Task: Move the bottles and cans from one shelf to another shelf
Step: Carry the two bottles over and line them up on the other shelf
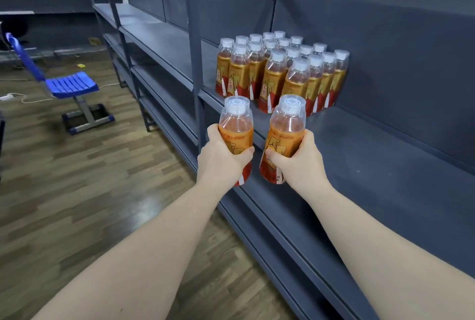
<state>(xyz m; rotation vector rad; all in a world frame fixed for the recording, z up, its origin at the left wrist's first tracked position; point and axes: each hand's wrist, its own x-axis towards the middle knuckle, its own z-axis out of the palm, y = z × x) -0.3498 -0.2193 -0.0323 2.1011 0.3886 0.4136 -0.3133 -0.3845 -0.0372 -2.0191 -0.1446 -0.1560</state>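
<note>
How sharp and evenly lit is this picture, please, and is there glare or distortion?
Head view: wide-angle distortion tilts the shelf uprights; a soft glare lies on the floor beside the left forearm; the left bottle and right bottle, gripped by the left hand and right hand, are sharp; the far top-left corner is dim.

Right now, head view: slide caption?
Person's left hand grips one bottle, right hand a second bottle, near bottle cluster on shelf.

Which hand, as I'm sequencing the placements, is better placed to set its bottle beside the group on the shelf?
Right, probably: the right hand holds its bottle close before the group, by the bare shelf; the left hand holds its bottle out at the front edge.
</note>
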